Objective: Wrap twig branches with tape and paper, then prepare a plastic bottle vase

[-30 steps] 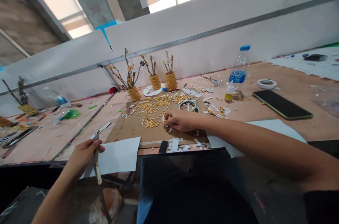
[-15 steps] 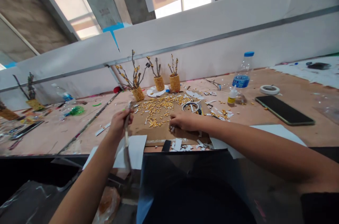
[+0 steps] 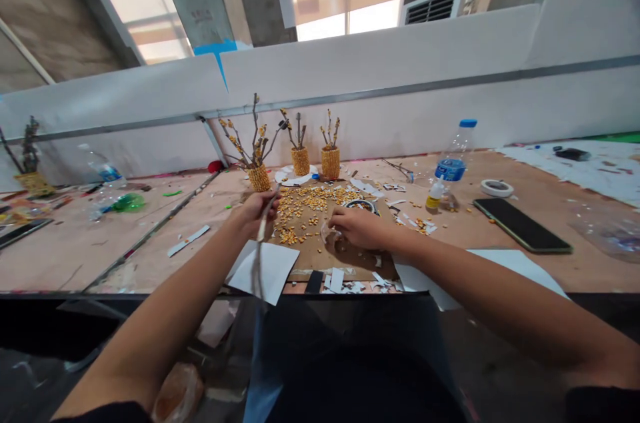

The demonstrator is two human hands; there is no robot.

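Observation:
My left hand (image 3: 259, 211) is closed around a long thin twig (image 3: 259, 256), which hangs down past the table edge, its lower end blurred. Over the cardboard sheet (image 3: 305, 263), my right hand (image 3: 353, 226) has its fingers curled together. A small see-through thing shows at its fingertips, too unclear to name. Loose corn kernels (image 3: 300, 206) lie scattered on the cardboard between and beyond my hands. Behind them stand three kernel-covered pots, the left (image 3: 259, 178), middle (image 3: 300, 161) and right (image 3: 330, 163), holding branches. A tape roll (image 3: 361, 204) lies partly behind my right hand.
To the right are a glue bottle (image 3: 434, 195), a water bottle (image 3: 453, 166), white tape (image 3: 497, 188) and a phone (image 3: 523, 225). White paper (image 3: 273, 269) overhangs the front edge near paper scraps (image 3: 345, 283). Another bottle (image 3: 103, 169) and a green plastic piece (image 3: 129, 202) lie left.
My left hand has moved right and slightly up with the twig, closer to the kernels. My right hand has shifted slightly right, and the see-through thing now shows at its fingers. The view has turned slightly.

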